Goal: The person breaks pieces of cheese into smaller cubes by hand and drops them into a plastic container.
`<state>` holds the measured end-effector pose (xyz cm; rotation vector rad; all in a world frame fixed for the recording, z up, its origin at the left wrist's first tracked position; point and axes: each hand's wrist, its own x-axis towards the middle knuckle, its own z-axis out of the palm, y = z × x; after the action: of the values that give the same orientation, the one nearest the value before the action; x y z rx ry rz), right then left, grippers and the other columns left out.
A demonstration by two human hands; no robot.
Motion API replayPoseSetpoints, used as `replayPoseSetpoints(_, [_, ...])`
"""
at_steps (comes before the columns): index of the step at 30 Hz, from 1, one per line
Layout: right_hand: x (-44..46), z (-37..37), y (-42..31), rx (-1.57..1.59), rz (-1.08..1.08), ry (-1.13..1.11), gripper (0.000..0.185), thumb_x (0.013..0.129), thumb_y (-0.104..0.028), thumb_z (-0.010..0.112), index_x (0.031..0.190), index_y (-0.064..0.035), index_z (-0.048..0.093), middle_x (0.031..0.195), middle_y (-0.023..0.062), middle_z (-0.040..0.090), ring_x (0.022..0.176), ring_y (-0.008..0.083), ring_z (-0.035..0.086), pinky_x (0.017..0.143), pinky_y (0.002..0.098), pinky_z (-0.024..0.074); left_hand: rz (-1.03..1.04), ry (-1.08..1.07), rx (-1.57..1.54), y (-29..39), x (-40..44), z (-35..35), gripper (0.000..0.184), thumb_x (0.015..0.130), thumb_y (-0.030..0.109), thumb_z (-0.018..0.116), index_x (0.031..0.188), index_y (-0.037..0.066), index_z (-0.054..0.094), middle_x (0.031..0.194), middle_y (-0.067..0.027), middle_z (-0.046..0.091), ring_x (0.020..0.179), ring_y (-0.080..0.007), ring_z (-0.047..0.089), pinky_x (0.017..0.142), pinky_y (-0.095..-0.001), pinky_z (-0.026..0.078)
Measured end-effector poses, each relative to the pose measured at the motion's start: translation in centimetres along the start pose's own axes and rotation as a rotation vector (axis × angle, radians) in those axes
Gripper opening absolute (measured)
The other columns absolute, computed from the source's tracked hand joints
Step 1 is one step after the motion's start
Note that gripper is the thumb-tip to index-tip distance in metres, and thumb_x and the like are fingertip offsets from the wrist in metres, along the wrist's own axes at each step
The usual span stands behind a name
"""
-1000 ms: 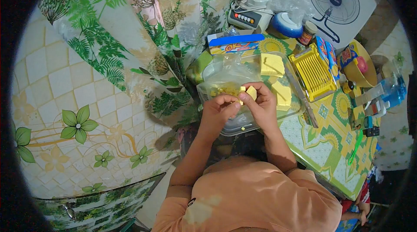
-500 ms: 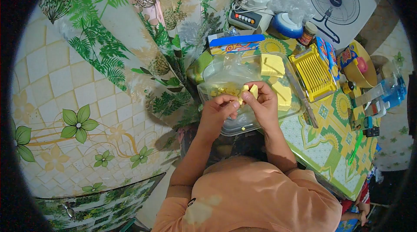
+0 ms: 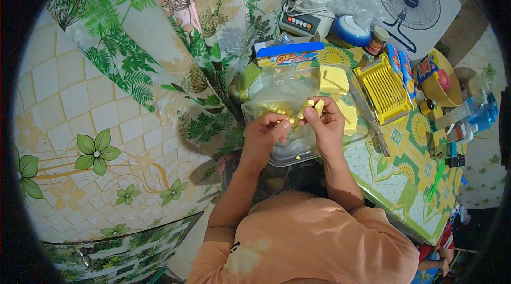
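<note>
My right hand [image 3: 329,120] is closed around a pale yellow chunk [image 3: 318,106] of what looks like cheese or butter, its thumb against the near side. Just left of it, my left hand [image 3: 266,134] is pinched, with a small yellow bit [image 3: 288,120] at the fingertips. Both hands hover over a clear plastic bag [image 3: 290,89] in a clear plastic tray [image 3: 298,162]. Small yellow pieces [image 3: 275,109] lie in the bag beyond my left hand. Larger yellow slabs [image 3: 334,79] rest at the tray's right side, one partly hidden by my right hand.
A knife [image 3: 381,140] lies along the tray's right edge. Farther right are a yellow slicer [image 3: 384,89] and a yellow bowl [image 3: 446,81]. Behind stand a blue-edged box [image 3: 290,54], a blender [image 3: 308,18] and a fan carton [image 3: 410,7]. A patterned curtain [image 3: 202,34] hangs at left.
My hands have drawn slightly apart. My left hand has moved a little left, and the right has shifted slightly right with its yellow chunk. The pieces in the bag show more plainly.
</note>
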<state>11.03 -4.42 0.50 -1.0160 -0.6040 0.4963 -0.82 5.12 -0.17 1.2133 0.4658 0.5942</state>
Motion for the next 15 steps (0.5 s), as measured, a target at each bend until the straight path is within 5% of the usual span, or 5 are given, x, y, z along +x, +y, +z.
replayPoseSetpoints(15, [-0.24, -0.01, 0.01, 0.039, 0.034, -0.102, 0.02, 0.084, -0.005, 0.065, 0.101, 0.0, 0.056, 0.087, 0.0028, 0.06, 0.07, 0.0075, 0.056, 0.063, 0.0213, 0.0476, 0.064, 0.03, -0.016, -0.03, -0.05, 0.24, 0.016, 0.08, 0.01, 0.067, 0.092, 0.0, 0.064, 0.078, -0.0012, 0.06, 0.062, -0.0065, 0.05, 0.058, -0.0215, 0.043])
